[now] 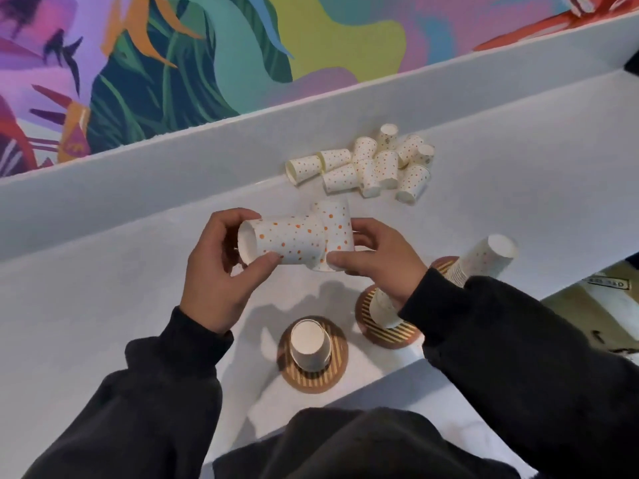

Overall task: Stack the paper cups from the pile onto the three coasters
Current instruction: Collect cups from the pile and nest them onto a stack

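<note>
Coasters: 3, namely near coaster (313,383), middle coaster (366,305) and far coaster (445,262), the last mostly covered. Cup stacks: 3, one per coaster; cups per stack not countable. Pile (366,164): 10 cups countable, possibly one more hidden. Held: 2, left cup (290,242) in left hand (214,271), right cup (333,219) in right hand (377,264).

A single wide-angle camera is riding on the person's head, looking forward and steeply down over the white table (103,305). It is sitting close — the dark sleeves (155,392) are filling the bottom of the frame, and the left hand (214,271) and right hand (377,267) are landing near its middle. The view is lying tilted, so the white ledge (138,174) is running diagonally — the painted wall (311,36) is taking the top.
</note>
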### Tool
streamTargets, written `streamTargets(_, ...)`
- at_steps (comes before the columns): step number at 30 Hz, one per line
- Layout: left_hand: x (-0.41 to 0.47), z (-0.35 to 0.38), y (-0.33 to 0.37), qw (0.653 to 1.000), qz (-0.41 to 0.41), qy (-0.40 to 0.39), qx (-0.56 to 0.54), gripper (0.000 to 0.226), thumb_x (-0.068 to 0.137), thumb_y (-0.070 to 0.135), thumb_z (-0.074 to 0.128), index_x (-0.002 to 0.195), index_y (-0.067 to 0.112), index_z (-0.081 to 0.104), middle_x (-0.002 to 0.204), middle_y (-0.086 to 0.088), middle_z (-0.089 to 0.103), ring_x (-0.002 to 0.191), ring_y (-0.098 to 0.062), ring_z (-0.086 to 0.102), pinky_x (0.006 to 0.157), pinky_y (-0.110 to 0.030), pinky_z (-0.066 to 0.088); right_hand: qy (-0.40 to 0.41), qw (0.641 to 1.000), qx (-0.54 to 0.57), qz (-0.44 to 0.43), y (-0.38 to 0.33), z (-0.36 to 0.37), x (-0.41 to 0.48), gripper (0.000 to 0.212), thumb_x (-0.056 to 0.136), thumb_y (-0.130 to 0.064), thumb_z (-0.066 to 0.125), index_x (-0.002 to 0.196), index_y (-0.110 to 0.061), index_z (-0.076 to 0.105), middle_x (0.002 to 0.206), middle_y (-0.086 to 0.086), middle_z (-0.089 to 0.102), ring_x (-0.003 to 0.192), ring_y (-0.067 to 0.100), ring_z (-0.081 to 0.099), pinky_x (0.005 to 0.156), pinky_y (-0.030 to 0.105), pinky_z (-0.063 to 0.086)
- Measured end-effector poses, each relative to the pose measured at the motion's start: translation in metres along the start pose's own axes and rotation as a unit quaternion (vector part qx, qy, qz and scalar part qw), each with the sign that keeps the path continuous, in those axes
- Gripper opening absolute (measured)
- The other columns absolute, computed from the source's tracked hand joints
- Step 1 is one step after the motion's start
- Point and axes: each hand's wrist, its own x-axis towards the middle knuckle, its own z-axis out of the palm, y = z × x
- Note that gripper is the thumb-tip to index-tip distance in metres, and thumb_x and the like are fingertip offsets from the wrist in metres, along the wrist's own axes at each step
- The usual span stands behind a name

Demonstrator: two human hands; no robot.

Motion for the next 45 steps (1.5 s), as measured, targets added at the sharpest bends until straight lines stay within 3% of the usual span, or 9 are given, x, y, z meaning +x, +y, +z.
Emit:
streamTargets(2,-0.018,0.004,0.012,0.999,0.029,0.008,0.046,0.044,0.074,0.030,0.076,0.115,0.032,0.061,0.118,0.000,0.062,0.101,-0.026,0.064,0.072,-0.035,0.056,0.016,1.000,0.006,-0.003,0.010,-0.004,-0.014,0.066,0.080,-0.021,0.088,0.137,-0.020,0.056,0.126,-0.003,0.068,0.113,0.015,0.068,0.088,0.029,0.059)
streamTargets(5,-0.040,0.009,0.025,0.989,0.046,-0.002,0.139,0.043,0.072,0.025,0.076,0.114,0.030,0.065,0.114,0.004,0.061,0.097,-0.020,0.062,0.068,-0.023,0.053,0.034,0.999,0.020,-0.005,0.025,-0.010,-0.030,0.064,0.083,-0.020,0.085,0.137,-0.023,0.053,0.131,-0.005,0.065,0.115,0.015,0.067,0.097,0.034,0.058)
streamTargets(9,-0.066,0.018,0.010,0.961,0.036,-0.066,0.267,0.049,0.071,0.038,0.075,0.119,0.032,0.065,0.114,0.012,0.055,0.094,-0.012,0.060,0.065,-0.014,0.048,0.022,1.000,0.018,-0.012,0.046,-0.008,-0.043,0.065,0.084,-0.016,0.084,0.139,-0.024,0.050,0.135,-0.005,0.063,0.123,0.017,0.064,0.104,0.041,0.056)
streamTargets(15,-0.087,0.032,-0.027,0.951,-0.015,-0.088,0.297,0.051,0.076,0.044,0.074,0.126,0.035,0.062,0.114,0.014,0.050,0.086,-0.003,0.056,0.066,-0.013,0.045,0.011,0.999,0.016,-0.033,0.069,-0.003,-0.052,0.067,0.084,-0.016,0.085,0.138,-0.029,0.048,0.139,-0.006,0.060,0.129,0.015,0.059,0.110,0.044,0.051)
streamTargets(28,-0.121,0.058,-0.093,0.949,-0.102,-0.097,0.284,0.072,0.073,0.026,0.087,0.133,0.039,0.050,0.118,0.016,0.051,0.099,0.007,0.053,0.070,-0.006,0.044,-0.036,0.995,-0.035,-0.082,0.093,0.003,-0.062,0.073,0.085,-0.031,0.084,0.146,-0.033,0.045,0.144,-0.013,0.057,0.132,0.005,0.055,0.111,0.036,0.050)
streamTargets(32,-0.130,0.068,-0.114,0.945,-0.172,-0.083,0.266,0.070,0.072,0.028,0.088,0.129,0.036,0.049,0.119,0.010,0.055,0.102,-0.007,0.057,0.083,-0.023,0.050,-0.056,0.991,-0.062,-0.108,0.097,0.015,-0.059,0.068,0.085,-0.037,0.082,0.141,-0.044,0.043,0.140,-0.022,0.057,0.130,-0.001,0.055,0.109,0.035,0.051)
streamTargets(35,-0.138,0.075,-0.134,0.945,-0.214,-0.074,0.236,0.066,0.069,0.032,0.089,0.122,0.037,0.050,0.116,0.010,0.063,0.103,-0.010,0.061,0.082,-0.024,0.050,-0.069,0.985,-0.104,-0.121,0.105,0.024,-0.054,0.067,0.086,-0.037,0.081,0.140,-0.045,0.042,0.136,-0.026,0.056,0.128,-0.004,0.053,0.109,0.032,0.049)
streamTargets(39,-0.147,0.078,-0.158,0.934,-0.236,-0.055,0.261,0.066,0.067,0.033,0.087,0.124,0.034,0.054,0.117,0.005,0.067,0.104,-0.015,0.064,0.089,-0.034,0.055,-0.087,0.978,-0.146,-0.119,0.126,0.034,-0.050,0.068,0.084,-0.046,0.078,0.142,-0.042,0.041,0.141,-0.019,0.057,0.130,0.005,0.055,0.109,0.036,0.050)
streamTargets(45,-0.145,0.081,-0.159,0.935,-0.235,-0.047,0.260,0.060,0.069,0.027,0.087,0.117,0.033,0.051,0.115,0.000,0.064,0.101,-0.020,0.062,0.086,-0.035,0.053,-0.085,0.966,-0.204,-0.137,0.154,0.039,-0.045,0.064,0.084,-0.033,0.080,0.139,-0.030,0.048,0.135,-0.008,0.059,0.121,0.009,0.056,0.099,0.022,0.045)
